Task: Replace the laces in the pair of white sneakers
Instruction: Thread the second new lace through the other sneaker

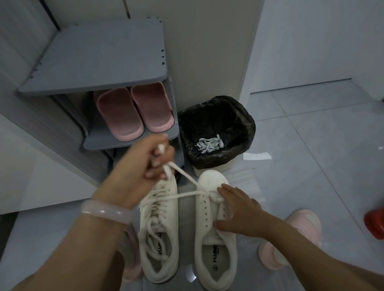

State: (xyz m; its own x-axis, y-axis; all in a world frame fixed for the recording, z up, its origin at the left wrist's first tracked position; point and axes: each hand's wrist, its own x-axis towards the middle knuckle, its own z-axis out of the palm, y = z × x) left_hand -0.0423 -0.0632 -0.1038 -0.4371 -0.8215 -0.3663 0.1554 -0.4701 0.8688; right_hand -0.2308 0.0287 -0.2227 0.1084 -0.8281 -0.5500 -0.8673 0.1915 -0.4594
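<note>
Two white sneakers stand side by side on the floor, toes away from me. The left sneaker [159,232] is laced, its laces loose. The right sneaker [212,239] has a white lace [186,178] only through its front eyelets. My left hand [143,167] is raised above the left sneaker's toe and grips both ends of that lace, which runs taut to the right sneaker. My right hand [238,211] lies on the right sneaker's upper with fingers spread, thumb on its inner side.
A bin with a black liner [240,112] stands beyond the sneakers; a bundle of old white laces [208,143] lies inside. A grey shoe rack [99,61] at the left holds pink slippers [136,110]. My pink-slippered foot [300,233] and a red object [383,222] are at right.
</note>
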